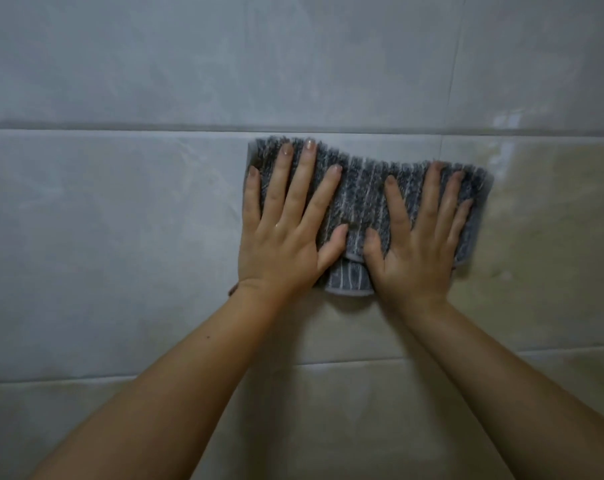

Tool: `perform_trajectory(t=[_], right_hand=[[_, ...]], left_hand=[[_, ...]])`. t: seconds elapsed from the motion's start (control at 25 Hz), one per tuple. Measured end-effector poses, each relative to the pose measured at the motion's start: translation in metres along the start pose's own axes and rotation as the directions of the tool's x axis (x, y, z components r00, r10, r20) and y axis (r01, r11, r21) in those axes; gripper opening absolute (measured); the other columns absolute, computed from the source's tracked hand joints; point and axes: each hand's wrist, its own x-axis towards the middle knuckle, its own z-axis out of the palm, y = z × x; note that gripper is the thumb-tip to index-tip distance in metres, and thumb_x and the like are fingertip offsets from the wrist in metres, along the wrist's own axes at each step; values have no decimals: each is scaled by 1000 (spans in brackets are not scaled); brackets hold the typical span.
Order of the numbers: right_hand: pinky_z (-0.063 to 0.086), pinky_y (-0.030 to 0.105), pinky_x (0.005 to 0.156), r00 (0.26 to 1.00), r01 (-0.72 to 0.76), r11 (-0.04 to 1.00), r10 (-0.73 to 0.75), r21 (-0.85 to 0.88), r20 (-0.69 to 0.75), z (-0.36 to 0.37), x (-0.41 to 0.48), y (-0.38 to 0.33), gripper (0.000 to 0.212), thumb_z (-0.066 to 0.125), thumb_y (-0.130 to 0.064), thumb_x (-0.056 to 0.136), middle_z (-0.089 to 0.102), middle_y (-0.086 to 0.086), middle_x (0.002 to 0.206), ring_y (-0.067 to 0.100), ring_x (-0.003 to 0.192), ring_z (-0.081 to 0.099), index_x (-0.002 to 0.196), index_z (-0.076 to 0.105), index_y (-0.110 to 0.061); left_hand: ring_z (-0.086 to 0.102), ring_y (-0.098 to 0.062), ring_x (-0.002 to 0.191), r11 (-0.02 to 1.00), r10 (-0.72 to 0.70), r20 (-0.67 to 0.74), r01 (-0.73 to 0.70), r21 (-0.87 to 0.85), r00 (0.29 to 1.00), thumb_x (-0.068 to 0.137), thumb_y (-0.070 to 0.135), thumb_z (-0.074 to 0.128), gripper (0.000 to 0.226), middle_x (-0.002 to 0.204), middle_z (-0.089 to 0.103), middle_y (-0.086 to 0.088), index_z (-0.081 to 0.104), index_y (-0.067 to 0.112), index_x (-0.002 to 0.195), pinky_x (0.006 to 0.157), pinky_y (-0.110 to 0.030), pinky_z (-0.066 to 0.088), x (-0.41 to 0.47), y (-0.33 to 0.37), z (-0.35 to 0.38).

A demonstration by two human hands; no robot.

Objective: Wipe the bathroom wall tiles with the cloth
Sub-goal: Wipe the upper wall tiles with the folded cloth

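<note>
1. Right now I am watching the grey, white-striped, ribbed terry cloth [362, 188] lying flat against the pale grey, glossy, marbled wall tiles [120, 220]. Its top edge is sitting just under a dark horizontal grout line [120, 126].
2. The left-hand grip [286, 237] is pressing the cloth's left half with fingers straight and spread. It is released and is curling round nothing.
3. The right-hand grip [418, 251] is pressing the right half the same way, palm flat and fingers splayed, and it is equally released.
4. The cloth's long axis is running left to right along the grout line. Both grips are lying on it side by side with thumbs almost meeting at its middle, so neither is nearer than the other.
5. A folded flap is hanging down between the two wrists, which suggests the cloth is doubled over.
6. The cloth is looking thick and soft, while the tiles are looking hard and smooth. The tiles to the right and below are showing a beige tint with pale streaks, and I cannot tell whether that is moisture or light.
7. I am judging this as mid-wipe. A sideways sweep along the long axis would be using the cloth's full width.
</note>
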Motion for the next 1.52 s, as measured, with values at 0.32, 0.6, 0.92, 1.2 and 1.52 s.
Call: perform_trajectory(t=[0.32, 0.6, 0.92, 1.2, 1.52], right_hand=[[6, 63, 116, 996, -82, 997, 81, 0, 22, 19, -81, -41, 60, 38, -41, 94, 15, 25, 155, 49, 143, 11, 149, 25, -21], [7, 64, 115, 1000, -24, 1000, 24, 14, 9, 38, -104, -118, 59, 37, -41, 96, 15, 26, 154, 49, 142, 14, 150, 23, -20], [1, 60, 116, 996, 81, 995, -83, 50, 28, 58, -114, -237, 60, 42, -43, 95, 10, 20, 156, 44, 144, 8, 149, 24, -24], [2, 59, 115, 982, 181, 979, -185, 97, 35, 76, -113, -346, 58, 39, -48, 97, 10, 17, 156, 40, 147, 1, 150, 26, -29], [4, 51, 117, 939, 318, 929, -337, 188, 75, 77, -117, -393, 59, 47, -48, 95, 22, 10, 156, 34, 148, 5, 149, 31, -31]], left_hand=[[25, -29, 149, 997, 70, 58, -71, 7, 996, 95, 57, 47, 64, 158, 30, -9, 39, 25, 150, 120, -52, 17, -84, -21, -4], [29, -28, 148, 996, 71, 30, -72, 45, 997, 91, 57, 53, 63, 155, 35, -8, 47, 26, 146, 121, -51, 19, -127, -95, -17], [27, -29, 148, 997, 30, 30, -32, 76, 999, 89, 57, 52, 68, 157, 33, -10, 41, 25, 148, 119, -54, 20, -182, -209, -38], [15, -29, 152, 993, 8, 58, -14, 113, 998, 92, 57, 43, 67, 157, 30, -13, 33, 24, 149, 120, -56, 16, -228, -313, -59], [5, -31, 153, 994, -10, 70, 2, 113, 998, 96, 54, 37, 69, 167, 0, -6, 17, 23, 155, 119, -61, 11, -256, -355, -66]])
